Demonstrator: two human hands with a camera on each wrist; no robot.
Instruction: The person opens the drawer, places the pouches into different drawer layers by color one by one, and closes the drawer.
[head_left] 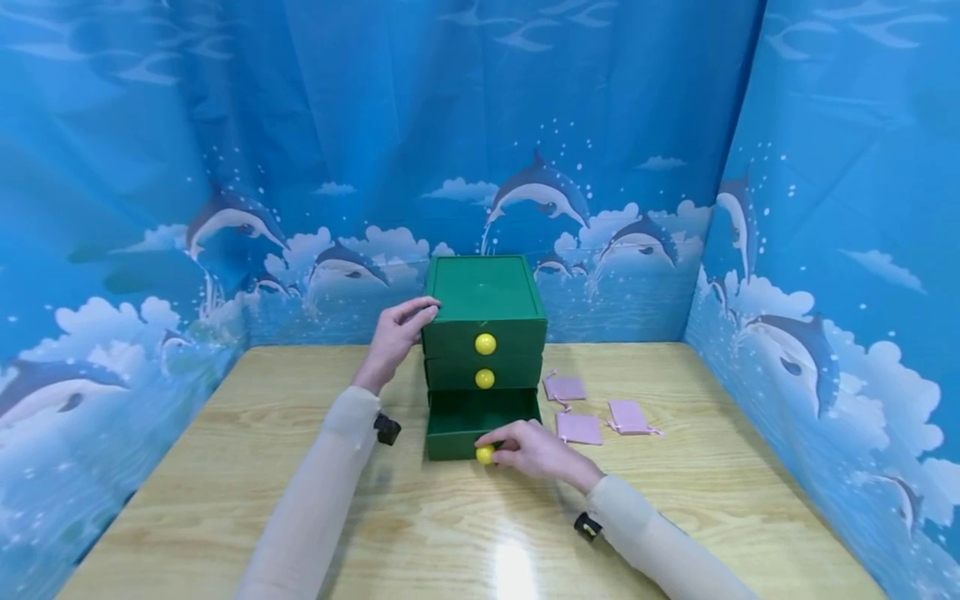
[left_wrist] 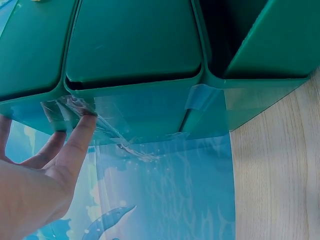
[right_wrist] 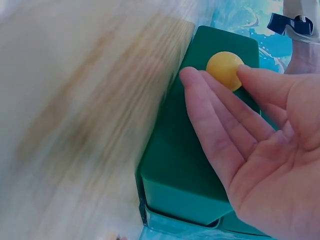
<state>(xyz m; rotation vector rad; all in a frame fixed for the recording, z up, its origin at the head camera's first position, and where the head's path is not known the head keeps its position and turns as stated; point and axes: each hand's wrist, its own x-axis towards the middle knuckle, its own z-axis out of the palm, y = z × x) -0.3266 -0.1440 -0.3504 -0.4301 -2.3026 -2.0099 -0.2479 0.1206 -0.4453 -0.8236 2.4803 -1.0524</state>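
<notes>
A green cabinet [head_left: 483, 287] of three stacked drawers stands on the table, each front fitted with a round yellow knob. Its bottom drawer [head_left: 448, 447] is pulled out, and the visible part of the inside looks bare. My right hand [head_left: 542, 454] pinches that drawer's knob [right_wrist: 225, 70] between thumb and fingers. Up at the cabinet's left side, my left hand [head_left: 393, 336] rests its fingertips against the wall near the top. In the left wrist view, those fingers [left_wrist: 75, 145] touch clear tape on the green side. The upper two drawers are closed.
To the right of the cabinet lie three small pink drawstring pouches: one at the back [head_left: 565, 388], one in front [head_left: 579, 429], one farther right [head_left: 628, 417]. Blue dolphin-print curtains [head_left: 375, 150] enclose the wooden table [head_left: 300, 400] behind and at the sides.
</notes>
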